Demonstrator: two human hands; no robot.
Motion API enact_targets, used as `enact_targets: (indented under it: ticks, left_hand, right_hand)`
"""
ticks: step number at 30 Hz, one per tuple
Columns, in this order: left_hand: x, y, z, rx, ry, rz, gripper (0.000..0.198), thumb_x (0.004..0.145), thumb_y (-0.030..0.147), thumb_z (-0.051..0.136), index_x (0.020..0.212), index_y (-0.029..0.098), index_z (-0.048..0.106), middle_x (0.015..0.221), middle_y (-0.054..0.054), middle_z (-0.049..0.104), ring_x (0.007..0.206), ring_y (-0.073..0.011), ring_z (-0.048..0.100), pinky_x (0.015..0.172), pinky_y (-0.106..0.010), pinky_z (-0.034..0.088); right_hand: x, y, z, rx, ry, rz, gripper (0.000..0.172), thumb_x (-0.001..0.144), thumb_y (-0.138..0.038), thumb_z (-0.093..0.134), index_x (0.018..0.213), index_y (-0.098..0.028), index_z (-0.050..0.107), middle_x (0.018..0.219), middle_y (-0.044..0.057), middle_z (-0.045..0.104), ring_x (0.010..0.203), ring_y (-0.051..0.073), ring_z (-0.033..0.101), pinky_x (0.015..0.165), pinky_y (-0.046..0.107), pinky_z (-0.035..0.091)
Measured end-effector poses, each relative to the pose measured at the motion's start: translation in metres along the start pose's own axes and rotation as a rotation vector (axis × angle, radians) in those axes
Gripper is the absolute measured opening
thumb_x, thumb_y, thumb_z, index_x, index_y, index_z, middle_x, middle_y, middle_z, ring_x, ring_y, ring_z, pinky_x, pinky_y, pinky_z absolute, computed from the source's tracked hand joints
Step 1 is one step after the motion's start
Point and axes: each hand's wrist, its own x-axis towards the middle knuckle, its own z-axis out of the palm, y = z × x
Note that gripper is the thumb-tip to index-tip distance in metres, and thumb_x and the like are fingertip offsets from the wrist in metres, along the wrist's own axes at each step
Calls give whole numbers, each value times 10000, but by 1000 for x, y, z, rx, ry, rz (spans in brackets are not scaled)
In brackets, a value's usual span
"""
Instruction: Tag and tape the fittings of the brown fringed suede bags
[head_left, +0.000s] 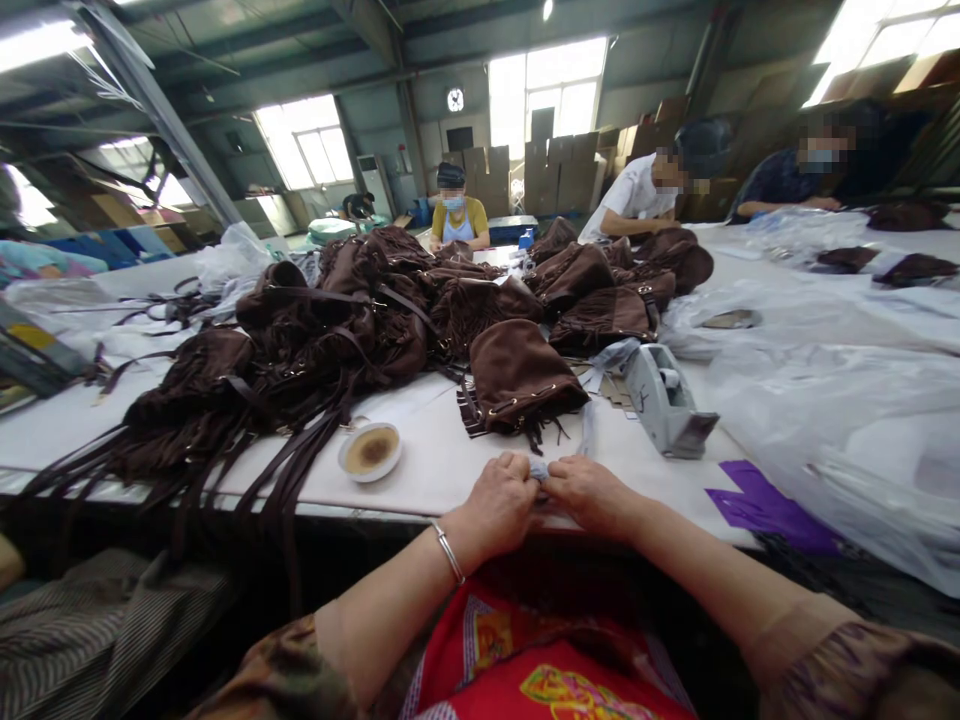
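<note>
My left hand [504, 503], with a silver bangle on its wrist, is closed at the table's front edge. My right hand [592, 492] meets it there, fingers also pinched together. Between the fingertips shows a small crumpled light-blue piece [538, 470], perhaps cloth or thin plastic; I cannot make out which. Just beyond my hands lies a dark brown fringed bag [517, 375] with metal eyelets and a drawstring. A grey tape dispenser [664, 400] stands to its right. Left of my hands is a white bowl [370, 452] holding a tan substance with a dark patch.
A large heap of brown fringed bags [352, 310] with hanging straps covers the left and middle of the table [435, 450]. Clear plastic bags [847, 440] and a purple sheet [772, 505] lie on the right. Several people work around the far side.
</note>
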Motion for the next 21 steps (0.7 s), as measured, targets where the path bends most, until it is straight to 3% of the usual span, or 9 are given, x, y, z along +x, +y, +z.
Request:
enact_targets:
  ticks: [3, 5, 9, 12, 15, 18, 21]
  left_hand:
    - [-4, 17, 20, -13, 74, -163, 136, 905, 262, 590, 961, 164, 665, 990, -110, 571, 943, -261, 492, 812, -394, 450]
    - [-4, 18, 32, -65, 114, -166, 155, 944, 231, 526, 969, 169, 665, 967, -98, 585, 916, -243, 502, 801, -374, 450]
    - [1, -2, 36, -121, 104, 28, 203, 973, 271, 500, 967, 162, 671, 928, -82, 595, 872, -212, 514, 804, -345, 426]
    - [9, -24, 25, -114, 40, 207, 226, 962, 323, 537, 971, 157, 689, 873, -64, 600, 810, -186, 515, 800, -333, 406]
    - [15, -38, 13, -133, -3, 294, 265, 960, 380, 539, 958, 180, 713, 880, -57, 605, 825, -181, 527, 812, -325, 403]
    - [13, -33, 9, -150, 9, 224, 280, 881, 437, 642, 976, 183, 712, 948, -75, 598, 893, -209, 528, 822, -335, 418]
    - [6, -14, 15, -145, 79, 13, 328, 758, 434, 773, 933, 163, 709, 970, -96, 579, 925, -246, 511, 822, -366, 439]
  right_hand:
    - [-2, -7, 3, 50, 23, 92, 163, 935, -257, 570, 854, -146, 658, 835, 77, 612, 777, 185, 538, 708, 299, 367]
    - [-5, -4, -2, 94, 8, 90, 184, 956, -297, 548, 899, -165, 664, 847, 66, 605, 783, 177, 541, 697, 284, 364]
    - [-5, 15, -21, -7, -87, -12, 167, 945, -235, 547, 1029, -238, 692, 846, 51, 589, 746, 166, 519, 692, 291, 328]
    - [2, 24, -28, -55, -108, -66, 200, 919, -179, 560, 1031, -249, 710, 846, 55, 596, 739, 168, 513, 715, 309, 323]
    - [9, 24, -22, -29, -112, -103, 193, 926, -179, 545, 995, -235, 717, 837, 52, 617, 742, 176, 522, 698, 309, 325]
    - [12, 23, -10, -8, -84, -101, 193, 937, -176, 523, 971, -209, 709, 857, 56, 632, 739, 173, 527, 671, 299, 326]
    - [10, 23, -2, 36, -34, -72, 163, 930, -200, 543, 917, -189, 705, 825, 52, 614, 720, 164, 518, 655, 288, 333]
